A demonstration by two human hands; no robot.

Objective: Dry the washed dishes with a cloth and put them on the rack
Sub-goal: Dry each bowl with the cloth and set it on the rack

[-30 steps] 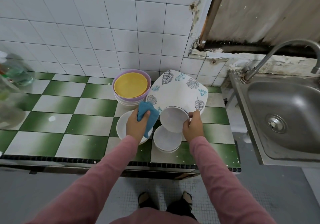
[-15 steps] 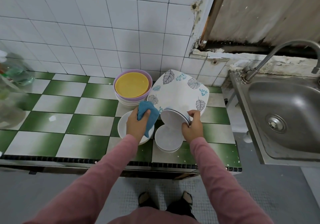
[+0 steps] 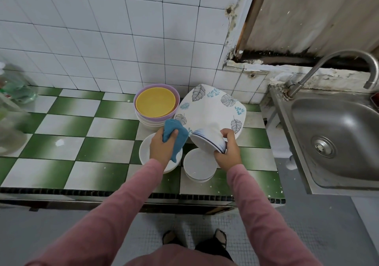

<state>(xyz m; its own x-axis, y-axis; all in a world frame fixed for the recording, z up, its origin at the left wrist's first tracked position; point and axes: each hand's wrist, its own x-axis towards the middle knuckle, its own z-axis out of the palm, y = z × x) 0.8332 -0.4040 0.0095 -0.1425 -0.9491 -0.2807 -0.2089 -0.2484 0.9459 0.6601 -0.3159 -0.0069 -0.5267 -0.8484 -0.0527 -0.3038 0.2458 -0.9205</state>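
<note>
2 hands are at work above the tiled counter (image 3: 82,126). The left hand (image 3: 162,148) has its fingers curled round a bunched blue cloth (image 3: 176,136), which sits just beside the lifted bowl; we cannot tell whether cloth and bowl touch. The right hand (image 3: 228,154) grips a white bowl (image 3: 205,142) with a dark rim line, fingers wrapped at the rim. The bowl is tipped well over, base uppermost, above a stack of white bowls (image 3: 199,168) and in front of a leaf-print plate (image 3: 211,109).

We judge the step in hand to be drying: 1 bowl is presented to the cloth, and wiping looks about to begin. Most of the task seems to remain, since the stack, a shallow white dish (image 3: 144,150) under the left hand and a yellow plate (image 3: 155,104) wait on the counter.

The next move calls for pressing the cloth against the bowl's wall and turning the bowl with the right hand so that inside and outside are both covered. A firm rim grip matters, as a wet glazed surface is likely slippery. No rack appears in view, so we cannot state where the bowl goes.
</note>
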